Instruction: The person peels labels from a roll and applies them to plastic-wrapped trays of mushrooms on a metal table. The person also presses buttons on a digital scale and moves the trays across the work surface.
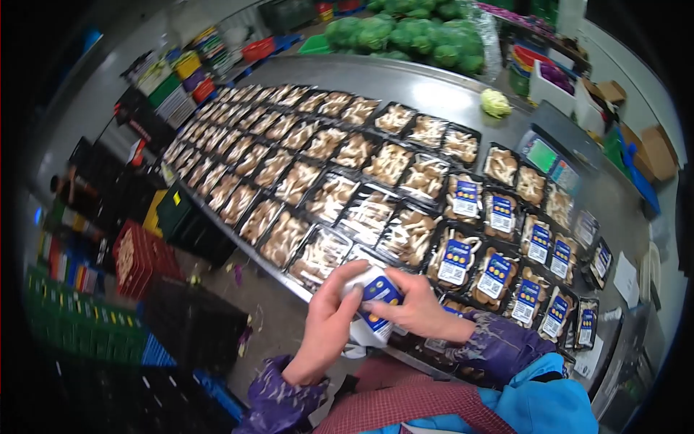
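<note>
My left hand [329,318] grips the side of a roll of labels [379,295], white with blue printed stickers. My right hand [423,307] holds the same roll from the other side, its thumb pressed on the blue print. The roll is just above the table's near edge. Beyond it, rows of black trays of mushrooms under clear film [318,254] cover much of the metal table [289,71]. Several packs on the right bear blue-and-white labels, such as one labelled mushroom pack [455,254]; those farther left have none.
A scale with a green display [542,155] stands at the table's right. A pale cabbage [495,103] lies near the far edge, with bagged green cabbages [412,36] behind. On the floor at left are a red crate [144,260] and a green crate [79,318].
</note>
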A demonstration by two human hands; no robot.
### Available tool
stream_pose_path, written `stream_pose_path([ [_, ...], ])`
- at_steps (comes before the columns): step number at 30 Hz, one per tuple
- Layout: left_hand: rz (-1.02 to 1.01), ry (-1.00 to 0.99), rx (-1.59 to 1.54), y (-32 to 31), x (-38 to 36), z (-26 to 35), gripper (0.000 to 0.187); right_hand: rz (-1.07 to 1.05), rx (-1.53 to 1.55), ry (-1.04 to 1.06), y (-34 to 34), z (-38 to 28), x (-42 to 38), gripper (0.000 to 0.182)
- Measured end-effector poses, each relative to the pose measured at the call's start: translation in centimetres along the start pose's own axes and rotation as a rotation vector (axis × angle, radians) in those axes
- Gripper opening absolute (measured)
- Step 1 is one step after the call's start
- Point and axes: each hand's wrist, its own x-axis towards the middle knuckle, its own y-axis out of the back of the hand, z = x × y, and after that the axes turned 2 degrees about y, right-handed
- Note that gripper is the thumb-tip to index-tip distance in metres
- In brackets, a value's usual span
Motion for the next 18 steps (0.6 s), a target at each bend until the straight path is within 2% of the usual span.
stream_pose_path([
  [1, 0.048, 0.060, -0.096, -0.3, 0.0, 0.2, 0.029, 0.040, -0.104, 0.033, 0.1, 0.1, -0.1, 0.033],
  [2, 0.007, 0.112, -0.265, -0.2, 0.3, -0.4, 0.029, 0.089, -0.212, 0.069, 0.4, 0.1, 0.0, 0.034],
  [4, -0.034, 0.198, -0.356, -0.2, 0.4, -0.3, 0.028, 0.132, -0.247, 0.026, 1.0, -0.5, 0.6, 0.040],
  [6, -0.068, 0.252, -0.430, 0.4, 0.9, -1.3, 0.028, 0.198, -0.694, 0.604, 1.9, -0.3, 1.1, 0.039],
  [8, -0.140, 0.308, -0.490, 0.5, 1.4, -1.5, 0.029, 0.154, -0.771, 0.727, 2.3, 0.6, 1.4, 0.032],
  [11, -0.090, 0.425, -0.538, 0.0, 1.9, -1.5, 0.032, 0.134, -0.845, 0.824, 3.2, 1.7, 1.5, 0.009],
  [12, -0.107, 0.433, -0.557, 0.0, 2.4, -1.9, 0.035, 0.112, -0.846, 0.833, 3.6, 1.8, 1.5, 0.016],
  [14, -0.111, 0.358, -0.409, -0.3, 3.9, -2.4, 0.037, 0.085, -0.576, 0.701, 4.7, 2.6, 1.2, 0.023],
  [15, 0.030, 0.331, -0.238, 0.2, 4.8, -3.3, 0.037, -0.026, -0.405, 0.498, 6.4, 2.8, 0.9, 0.025],
  [16, 0.177, 0.292, -0.066, 0.9, 5.8, -4.4, 0.038, -0.012, -0.193, 0.261, 8.4, 2.4, 0.8, 0.017],
  [17, 0.215, 0.274, -0.047, 1.7, 6.4, -5.2, 0.040, 0.157, -0.246, 0.340, 11.0, 3.1, 1.5, 0.013],
  [18, 0.259, 0.256, -0.025, 2.4, 6.8, -6.0, 0.041, 0.308, -0.087, 0.331, 14.2, 3.4, 2.4, 0.011],
])
